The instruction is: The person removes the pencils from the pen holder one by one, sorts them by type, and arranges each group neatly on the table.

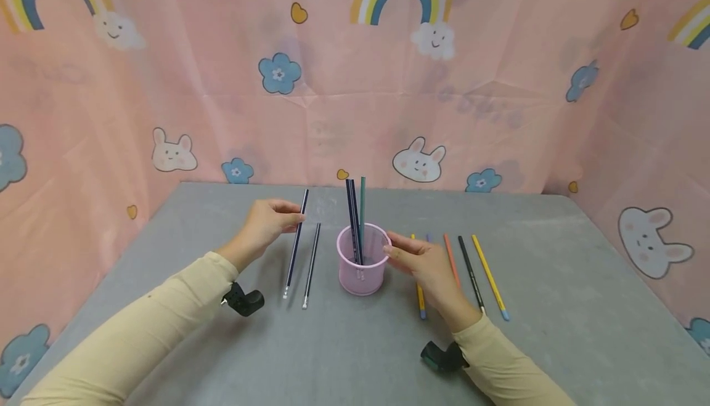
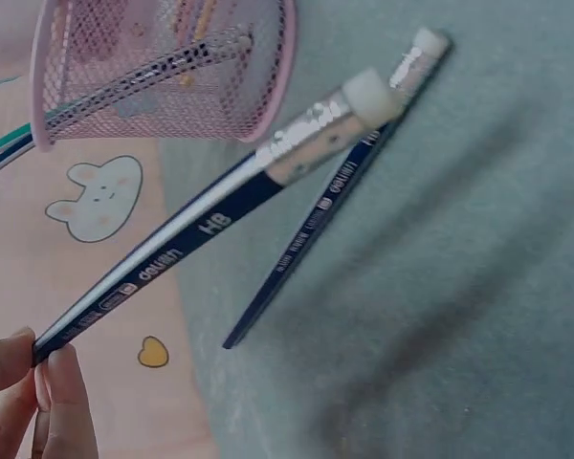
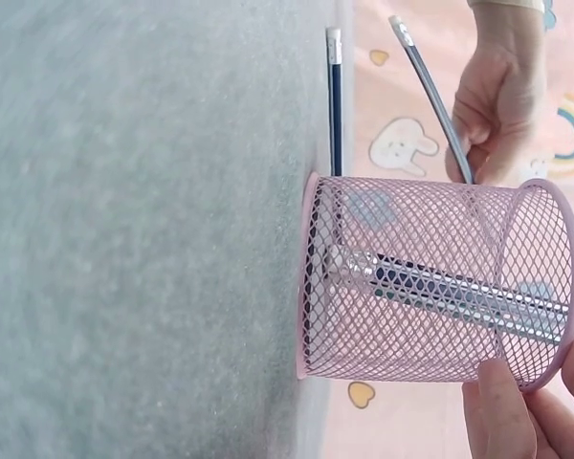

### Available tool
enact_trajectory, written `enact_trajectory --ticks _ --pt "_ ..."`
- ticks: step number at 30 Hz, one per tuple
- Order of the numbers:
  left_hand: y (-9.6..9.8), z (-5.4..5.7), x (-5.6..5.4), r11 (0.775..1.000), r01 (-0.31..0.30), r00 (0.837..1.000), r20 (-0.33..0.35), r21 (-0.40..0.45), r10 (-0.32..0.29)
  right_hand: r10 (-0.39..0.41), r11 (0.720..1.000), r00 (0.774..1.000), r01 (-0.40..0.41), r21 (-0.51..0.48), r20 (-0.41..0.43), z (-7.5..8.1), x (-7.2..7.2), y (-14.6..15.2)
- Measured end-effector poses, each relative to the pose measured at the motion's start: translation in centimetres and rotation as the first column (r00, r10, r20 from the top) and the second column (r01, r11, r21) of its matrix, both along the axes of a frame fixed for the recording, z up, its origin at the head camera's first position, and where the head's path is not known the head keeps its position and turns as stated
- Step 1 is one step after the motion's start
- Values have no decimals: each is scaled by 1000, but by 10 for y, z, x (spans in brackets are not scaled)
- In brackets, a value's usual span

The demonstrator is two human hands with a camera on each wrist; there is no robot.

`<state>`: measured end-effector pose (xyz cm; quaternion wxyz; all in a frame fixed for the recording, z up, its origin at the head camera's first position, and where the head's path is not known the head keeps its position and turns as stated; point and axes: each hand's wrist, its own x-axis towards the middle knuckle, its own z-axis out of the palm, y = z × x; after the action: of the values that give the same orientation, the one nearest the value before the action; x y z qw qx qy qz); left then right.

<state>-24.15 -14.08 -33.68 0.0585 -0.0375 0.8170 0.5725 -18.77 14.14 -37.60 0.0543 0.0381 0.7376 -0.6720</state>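
My left hand point(image 1: 263, 227) pinches a dark blue pencil point(image 1: 296, 246) near its upper end; its white eraser point(image 2: 368, 98) points down, held above the table. In the left wrist view, "HB" shows on its side. A similar dark blue pencil point(image 1: 312, 264) lies on the table between that hand and a pink mesh pencil cup point(image 1: 360, 280). The cup stands upright, and my right hand point(image 1: 429, 273) holds its right rim between thumb and fingers. Dark pencils point(image 1: 350, 209) and a green pencil point(image 1: 363, 203) lean inside, eraser ends down.
Right of the cup, a yellow pencil point(image 1: 488, 273), a black one point(image 1: 470, 270) and an orange-red one point(image 1: 451, 255) lie on the grey table point(image 1: 355, 363). Another yellow pencil point(image 1: 421, 301) is partly behind my right hand. A pink patterned cloth point(image 1: 333, 116) hangs behind.
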Motion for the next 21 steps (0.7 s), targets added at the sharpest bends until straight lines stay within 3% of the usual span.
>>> enact_trajectory --ticks 9,21 --pt "0 -19 -11 998 5 998 64 -69 -1 9 1000 1000 -9 11 -3 1 1 1" --pt "-6 -27 -15 992 5 992 124 -129 11 17 1000 1000 -17 15 1 1 1 0"
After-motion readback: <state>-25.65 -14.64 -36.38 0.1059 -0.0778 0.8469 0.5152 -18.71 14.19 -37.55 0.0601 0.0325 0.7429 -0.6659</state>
